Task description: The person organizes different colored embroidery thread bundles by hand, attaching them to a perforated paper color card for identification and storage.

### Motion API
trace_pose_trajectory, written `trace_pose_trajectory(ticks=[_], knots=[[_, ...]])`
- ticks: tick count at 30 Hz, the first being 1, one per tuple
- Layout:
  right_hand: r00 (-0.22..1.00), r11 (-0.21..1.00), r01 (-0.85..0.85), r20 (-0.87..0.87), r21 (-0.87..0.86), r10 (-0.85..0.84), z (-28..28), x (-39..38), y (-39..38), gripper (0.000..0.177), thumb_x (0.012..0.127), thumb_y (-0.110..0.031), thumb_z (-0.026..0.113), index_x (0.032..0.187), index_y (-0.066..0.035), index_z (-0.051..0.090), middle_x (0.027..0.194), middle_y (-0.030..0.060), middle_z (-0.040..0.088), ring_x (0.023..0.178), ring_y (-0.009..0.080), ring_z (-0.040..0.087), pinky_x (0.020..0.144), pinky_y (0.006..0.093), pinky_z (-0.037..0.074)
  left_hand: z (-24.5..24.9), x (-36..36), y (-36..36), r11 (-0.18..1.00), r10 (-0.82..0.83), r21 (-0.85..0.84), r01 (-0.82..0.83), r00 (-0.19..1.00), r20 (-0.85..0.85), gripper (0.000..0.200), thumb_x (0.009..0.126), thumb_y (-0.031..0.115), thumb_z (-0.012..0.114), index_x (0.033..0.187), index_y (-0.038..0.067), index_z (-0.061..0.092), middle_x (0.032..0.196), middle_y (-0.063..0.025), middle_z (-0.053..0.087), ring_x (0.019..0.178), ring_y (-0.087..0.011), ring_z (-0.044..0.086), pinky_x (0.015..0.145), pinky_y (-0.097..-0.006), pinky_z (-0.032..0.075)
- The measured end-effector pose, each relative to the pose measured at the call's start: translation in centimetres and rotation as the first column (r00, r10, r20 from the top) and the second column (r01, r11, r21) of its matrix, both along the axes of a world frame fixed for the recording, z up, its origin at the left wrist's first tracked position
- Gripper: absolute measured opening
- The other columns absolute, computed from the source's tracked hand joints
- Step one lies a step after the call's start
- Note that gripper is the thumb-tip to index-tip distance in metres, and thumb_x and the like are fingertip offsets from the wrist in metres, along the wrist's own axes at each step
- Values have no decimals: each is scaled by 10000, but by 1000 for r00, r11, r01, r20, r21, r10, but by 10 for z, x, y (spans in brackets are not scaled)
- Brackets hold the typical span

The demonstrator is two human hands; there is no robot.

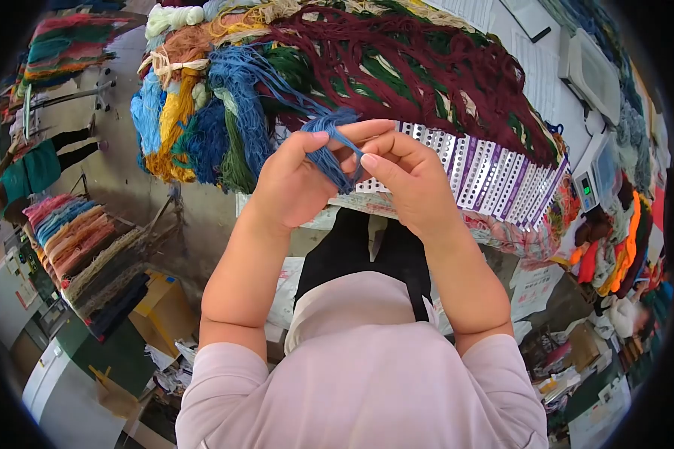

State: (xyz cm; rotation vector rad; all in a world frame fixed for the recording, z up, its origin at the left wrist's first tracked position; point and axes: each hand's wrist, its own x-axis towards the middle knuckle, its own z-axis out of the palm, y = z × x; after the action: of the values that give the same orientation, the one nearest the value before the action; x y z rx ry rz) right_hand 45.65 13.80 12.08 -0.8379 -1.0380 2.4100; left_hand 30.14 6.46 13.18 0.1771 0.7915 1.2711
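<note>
A small hank of blue yarn [327,155] is looped around the fingers of my left hand [296,168], with the thumb pressing on it. My right hand [404,168] pinches a strand of the same yarn between thumb and fingertips. Both hands are raised in front of my body, close together, above the table's near edge. Just beyond them lies a row of white and purple punched cards [472,172]. A large pile of dark red yarn [427,67] mixed with green covers the table behind. Blue skeins [236,97] hang over the edge on the left.
Yellow yarn [174,138] hangs at the table's left end. On the right are a digital scale [588,179] and paper sheets [543,75]. Racks of coloured yarn [82,247] stand at left, near a cardboard box [165,307]. A person in a green top [26,183] is farther left.
</note>
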Motion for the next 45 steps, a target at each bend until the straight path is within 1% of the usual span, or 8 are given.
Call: trace_pose_trajectory(ticks=[4, 25, 30, 32, 36, 39, 40, 45], knots=[[1000, 1000, -16, 5, 22, 16, 5, 5, -1, 126, 903, -81, 610, 963, 27, 633, 910, 56, 663, 844, 101, 609, 785, 252, 489, 8, 3, -4, 999, 18, -21, -26, 957, -291, 506, 885, 266, 519, 1275, -57, 522, 1039, -81, 631, 840, -106, 543, 763, -266, 435], [971, 988, -151, 182, -38, 156, 35, 8, 2, 89, 881, -29, 597, 933, 42, 608, 890, 83, 655, 832, 128, 644, 778, 272, 528, 16, -5, -8, 1000, -22, 11, 24, 988, -153, 422, 853, 88, 614, 1239, -66, 540, 935, -79, 625, 829, -154, 583, 729, -295, 465], [998, 998, 53, 22, 35, -54, 10, 10, -5, 17, 857, -5, 583, 861, -3, 567, 834, 59, 643, 778, 98, 621, 721, 260, 511, 17, -7, -5, 999, 41, 37, -33, 969, -245, 514, 782, 128, 615, 1238, -92, 527, 817, -35, 563, 763, -147, 552, 696, -272, 441], [994, 989, 99, -43, -106, -104, 4, 11, -3, 62, 815, 7, 585, 836, -43, 555, 788, 75, 638, 679, 111, 590, 644, 250, 466, -10, -15, -7, 973, 40, 228, -21, 996, -78, 586, 740, 158, 583, 1253, -112, 500, 742, 3, 525, 671, -110, 473, 654, -260, 387], [929, 918, -365, -126, -157, 348, 16, 45, 29, 110, 859, -55, 616, 956, -4, 626, 770, 54, 630, 664, 106, 592, 610, 238, 464, -29, -46, -17, 906, -424, 118, 407, 867, 261, 588, 741, 172, 592, 1221, -149, 481, 609, -25, 511, 448, -82, 450, 485, -253, 374], [877, 979, -196, 435, -61, 203, 29, 135, 73, 150, 889, -143, 613, 985, -32, 650, 747, -10, 612, 613, 45, 531, 519, 199, 392, -27, -85, -38, 907, -401, 137, 398, 916, -5, 293, 764, 210, 678, 759, -80, 638, 551, -46, 542, 346, -93, 388, 333, -236, 255], [950, 997, -2, 312, -76, 25, 10, 184, 87, 81, 904, -125, 588, 928, -53, 617, 683, -40, 541, 557, 42, 479, 475, 214, 355, -32, -108, -59, 966, -251, 51, 254, 967, -52, 270, 814, 191, 639, 651, -9, 559, 492, -11, 461, 327, -84, 341, 317, -241, 222], [773, 773, 601, 394, -202, -498, 9, 420, 142, 235, 948, -177, 552, 734, -146, 459, 576, -95, 289, 445, 14, 255, 363, 183, 191, -30, -242, -159, 809, 296, -422, -410, 904, -310, 165, 985, 199, 472, 825, 161, 484, 546, 103, 268, 383, -27, 186, 328, -207, 122]])
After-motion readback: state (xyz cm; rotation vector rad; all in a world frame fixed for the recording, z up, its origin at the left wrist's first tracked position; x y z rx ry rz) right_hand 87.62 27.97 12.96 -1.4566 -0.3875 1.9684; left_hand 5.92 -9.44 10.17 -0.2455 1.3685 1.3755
